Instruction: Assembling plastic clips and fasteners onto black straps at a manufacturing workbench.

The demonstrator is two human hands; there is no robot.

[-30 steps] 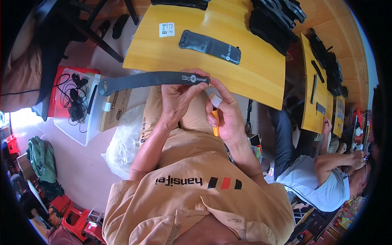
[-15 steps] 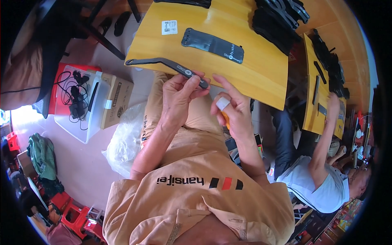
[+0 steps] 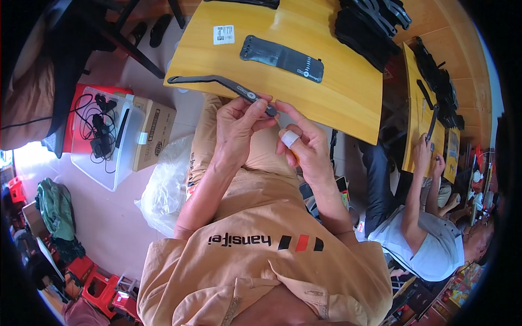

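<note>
My left hand (image 3: 237, 122) pinches a narrow dark grey strap (image 3: 225, 83) near its right end, thumb on top. The strap has a light printed mark, and its far end reaches left along the table's near edge. Close by on the right is my right hand (image 3: 308, 146), its index fingertip at the strap's end; whether it touches I cannot tell. White tape (image 3: 290, 139) wraps its thumb. An orange thing (image 3: 295, 156) shows in its curled fingers, mostly hidden. A wider dark grey band (image 3: 281, 58) with holes lies flat on the yellow table (image 3: 348, 103).
A white label (image 3: 223, 35) lies on the table, and black straps (image 3: 363, 35) are piled at its far right. Left of me stand a clear bin (image 3: 87, 164) of black cables and a cardboard box (image 3: 156, 130). A co-worker (image 3: 421, 236) handles a dark strap at the right-hand table.
My right hand has moved left, bringing its index fingertip to the strap's end. My left hand stays nearly still. The co-worker now holds up a dark strap with both hands.
</note>
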